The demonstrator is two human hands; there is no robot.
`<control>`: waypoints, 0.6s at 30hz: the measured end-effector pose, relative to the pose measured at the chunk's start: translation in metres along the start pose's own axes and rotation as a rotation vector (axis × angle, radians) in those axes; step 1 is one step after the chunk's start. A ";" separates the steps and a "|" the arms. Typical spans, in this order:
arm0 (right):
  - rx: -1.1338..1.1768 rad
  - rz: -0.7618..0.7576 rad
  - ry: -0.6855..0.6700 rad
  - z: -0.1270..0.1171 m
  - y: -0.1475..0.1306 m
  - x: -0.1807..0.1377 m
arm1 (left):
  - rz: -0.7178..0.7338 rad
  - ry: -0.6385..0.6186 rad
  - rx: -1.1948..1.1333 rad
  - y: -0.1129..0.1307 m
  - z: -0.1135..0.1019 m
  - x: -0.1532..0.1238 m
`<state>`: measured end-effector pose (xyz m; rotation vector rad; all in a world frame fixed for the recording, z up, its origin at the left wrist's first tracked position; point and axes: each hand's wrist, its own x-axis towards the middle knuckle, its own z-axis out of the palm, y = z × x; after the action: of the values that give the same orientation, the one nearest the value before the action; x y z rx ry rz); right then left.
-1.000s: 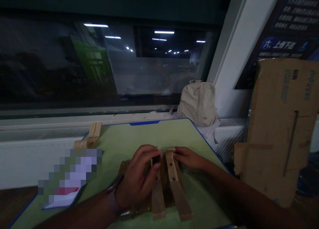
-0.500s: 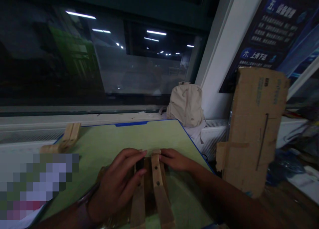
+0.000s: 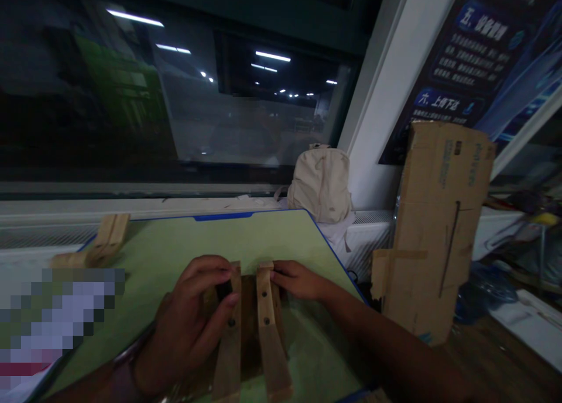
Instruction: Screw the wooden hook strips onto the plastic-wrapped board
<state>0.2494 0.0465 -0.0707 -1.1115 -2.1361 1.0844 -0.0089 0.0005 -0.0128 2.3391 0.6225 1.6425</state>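
Two light wooden slats lie side by side on a darker wooden board on the green mat. My left hand is curled round the far end of the left slat, thumb and fingers pinching a small dark part there that I cannot make out. My right hand presses its closed fingertips against the far end of the right slat, which shows two small holes. Both slats run toward me and end near the bottom edge.
A second pair of wooden pieces lies at the mat's far left corner. A beige backpack sits on the sill by the dark window. A tall cardboard box stands to the right. A blurred paper lies left.
The view has swung right and slightly down, so everything sits further left in the picture. Both hands stay at the far ends of the slats with little change in grip.
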 end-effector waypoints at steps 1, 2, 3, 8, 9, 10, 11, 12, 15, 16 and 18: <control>-0.002 0.008 -0.001 0.000 -0.002 0.000 | 0.008 -0.004 0.011 0.000 0.000 0.000; -0.002 0.027 -0.005 0.000 -0.004 -0.001 | 0.015 -0.007 0.021 0.001 0.000 0.001; 0.001 0.053 -0.009 -0.001 -0.006 -0.001 | 0.022 -0.014 0.031 0.002 -0.001 0.001; 0.000 0.036 -0.009 -0.002 -0.011 -0.001 | 0.101 -0.042 0.028 0.005 -0.005 0.005; -0.004 0.016 -0.008 -0.002 -0.011 -0.001 | 0.111 -0.032 0.025 0.005 -0.006 0.006; -0.006 0.007 -0.008 -0.002 -0.011 -0.001 | 0.112 -0.016 0.022 0.006 -0.006 0.006; -0.008 0.008 -0.008 -0.002 -0.010 0.000 | 0.100 0.004 0.014 0.007 -0.005 0.007; -0.011 0.016 -0.007 -0.001 -0.009 0.000 | 0.078 0.022 -0.009 0.008 -0.004 0.007; -0.019 0.040 -0.004 -0.001 -0.007 -0.001 | 0.000 0.067 -0.143 0.009 0.001 0.007; -0.017 0.041 -0.003 -0.001 -0.007 -0.001 | -0.019 0.078 -0.189 0.009 0.003 0.006; -0.010 0.033 -0.005 -0.001 -0.007 -0.001 | -0.041 0.067 -0.248 0.007 0.005 0.003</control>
<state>0.2478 0.0434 -0.0645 -1.1529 -2.1363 1.0935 -0.0022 -0.0046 -0.0092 2.0911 0.4460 1.6792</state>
